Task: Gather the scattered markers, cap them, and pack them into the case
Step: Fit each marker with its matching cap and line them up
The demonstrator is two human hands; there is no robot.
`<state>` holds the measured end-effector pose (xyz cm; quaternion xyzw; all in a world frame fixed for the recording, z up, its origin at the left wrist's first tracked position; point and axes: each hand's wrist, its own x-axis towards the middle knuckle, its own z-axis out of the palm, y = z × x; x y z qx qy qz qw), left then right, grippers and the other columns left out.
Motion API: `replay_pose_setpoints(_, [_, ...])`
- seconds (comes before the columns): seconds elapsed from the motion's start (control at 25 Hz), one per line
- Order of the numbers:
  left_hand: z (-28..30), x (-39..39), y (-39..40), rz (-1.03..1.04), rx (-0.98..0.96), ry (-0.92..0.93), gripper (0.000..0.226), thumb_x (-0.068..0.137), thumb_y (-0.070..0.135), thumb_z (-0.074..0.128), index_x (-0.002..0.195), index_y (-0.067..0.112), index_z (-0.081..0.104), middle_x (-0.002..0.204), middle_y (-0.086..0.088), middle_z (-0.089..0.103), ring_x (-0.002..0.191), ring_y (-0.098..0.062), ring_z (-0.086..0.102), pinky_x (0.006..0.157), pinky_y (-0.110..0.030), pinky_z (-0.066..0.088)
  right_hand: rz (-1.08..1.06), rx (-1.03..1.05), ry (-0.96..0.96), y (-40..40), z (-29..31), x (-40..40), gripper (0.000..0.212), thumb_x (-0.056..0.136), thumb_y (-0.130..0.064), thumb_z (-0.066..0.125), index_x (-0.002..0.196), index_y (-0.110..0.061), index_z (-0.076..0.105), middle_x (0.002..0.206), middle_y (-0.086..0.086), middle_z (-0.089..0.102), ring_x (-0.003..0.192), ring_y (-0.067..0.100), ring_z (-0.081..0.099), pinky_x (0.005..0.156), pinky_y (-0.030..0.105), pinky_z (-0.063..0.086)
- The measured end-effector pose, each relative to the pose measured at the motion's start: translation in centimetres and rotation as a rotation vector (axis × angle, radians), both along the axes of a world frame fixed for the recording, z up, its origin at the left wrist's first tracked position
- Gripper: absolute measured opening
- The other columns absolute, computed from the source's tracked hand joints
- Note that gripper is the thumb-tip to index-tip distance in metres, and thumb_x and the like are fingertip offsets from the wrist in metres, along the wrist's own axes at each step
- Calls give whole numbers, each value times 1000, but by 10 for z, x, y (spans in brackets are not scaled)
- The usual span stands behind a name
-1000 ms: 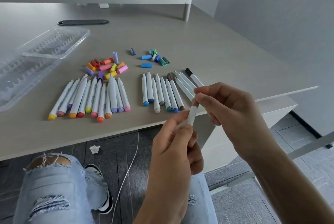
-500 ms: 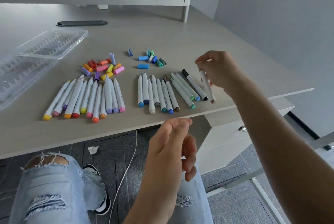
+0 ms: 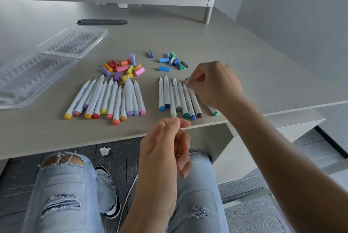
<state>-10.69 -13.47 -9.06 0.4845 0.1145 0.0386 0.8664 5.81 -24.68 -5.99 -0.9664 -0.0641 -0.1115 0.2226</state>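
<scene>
Grey desk (image 3: pixel 244 48) stretches before my knees. Nearest, my left hand (image 3: pixel 165 148) hovers at the desk's near edge, fingers loosely curled around nothing. On the desk lie two rows of markers: about thirteen warm-coloured ones (image 3: pixel 109 99) on the left and at least eight blue-green ones (image 3: pixel 177 99) on the right, where my right hand (image 3: pixel 212 84) pinches a marker tip. Beyond sit two heaps of loose caps (image 3: pixel 124 69). Farthest left, the clear case (image 3: pixel 43 63) lies open.
</scene>
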Motion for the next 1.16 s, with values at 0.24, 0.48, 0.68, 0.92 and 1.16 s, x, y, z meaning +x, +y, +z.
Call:
replay_pose_setpoints(0.24, [2, 0, 11, 40, -28, 8, 25, 100, 18, 49, 92, 0, 65, 62, -10, 45, 40, -16, 23, 40, -22, 25, 37, -171, 131, 38, 12, 26, 24, 87, -42, 70, 97, -21, 70, 88, -1, 65, 77, 22, 61, 60, 28, 46])
replay_pose_setpoints(0.48, [-2, 2, 19, 60, -41, 5, 26, 99, 18, 50, 85, 5, 67, 61, -9, 45, 40, -16, 23, 41, -23, 25, -7, -293, 188, 57, 23, 44, 37, 86, -47, 69, 77, -18, 47, 74, -2, 52, 62, 16, 46, 54, 27, 34])
replay_pose_setpoints(0.68, [6, 15, 28, 209, 285, -127, 13, 96, 16, 65, 86, 9, 66, 60, -10, 46, 41, -18, 37, 40, -27, 32, -74, 173, 323, 45, 35, 36, 30, 80, -37, 72, 75, -10, 59, 57, 0, 45, 53, 17, 40, 52, 24, 30])
replay_pose_setpoints(0.92, [17, 56, 33, 177, 397, -138, 22, 89, 27, 71, 109, 19, 68, 90, -1, 74, 76, -22, 74, 74, -43, 61, 44, 452, 423, 39, 46, 6, 42, 78, -36, 74, 85, 5, 69, 72, 8, 47, 72, 22, 37, 62, 33, 32])
replay_pose_setpoints(1.16, [32, 50, 42, 43, -120, -21, 11, 96, -4, 57, 96, -7, 68, 80, -21, 69, 67, -33, 72, 60, -29, 60, 99, 327, 352, 51, 36, 45, 18, 91, -26, 69, 94, -12, 81, 74, -4, 68, 69, 13, 56, 60, 23, 47])
